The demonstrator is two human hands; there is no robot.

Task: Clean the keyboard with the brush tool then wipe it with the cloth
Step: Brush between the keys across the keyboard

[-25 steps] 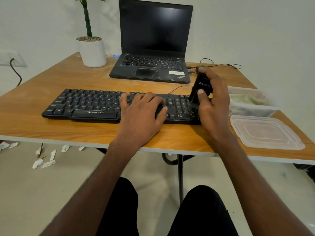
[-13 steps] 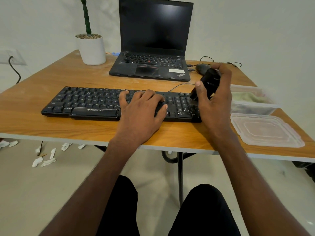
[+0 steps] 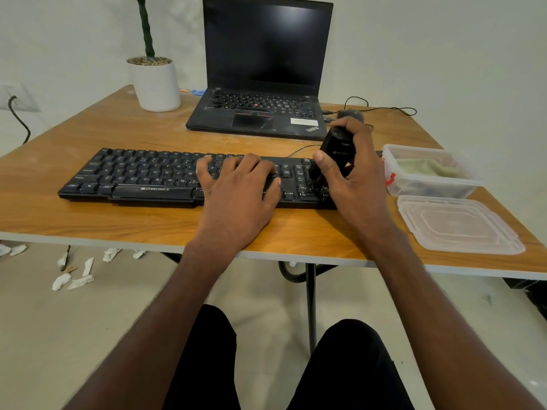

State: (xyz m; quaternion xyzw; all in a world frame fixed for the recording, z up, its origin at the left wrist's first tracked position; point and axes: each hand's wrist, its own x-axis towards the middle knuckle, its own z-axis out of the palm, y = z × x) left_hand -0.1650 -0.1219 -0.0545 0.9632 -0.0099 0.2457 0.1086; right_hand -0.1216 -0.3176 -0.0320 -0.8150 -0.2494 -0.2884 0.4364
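Observation:
A black keyboard [image 3: 142, 176] lies across the wooden table [image 3: 88, 220]. My left hand [image 3: 236, 196] rests flat on its right-middle keys, fingers spread, holding it down. My right hand [image 3: 355, 179] grips a black brush tool [image 3: 336, 149], tilted, with its lower end on the number pad at the keyboard's right end. A green cloth [image 3: 426, 168] lies inside a clear plastic box [image 3: 393, 187] just right of the keyboard.
The box's clear lid [image 3: 458, 226] lies at the table's front right. An open black laptop [image 3: 260, 113] stands behind the keyboard, a white plant pot [image 3: 155, 84] to its left, a mouse [image 3: 350, 114] with cable behind my right hand. Paper scraps [image 3: 74, 279] litter the floor.
My right hand has worked the brush tool back and forth over the number pad, its top tipping away and back. My left hand has stayed on the keyboard.

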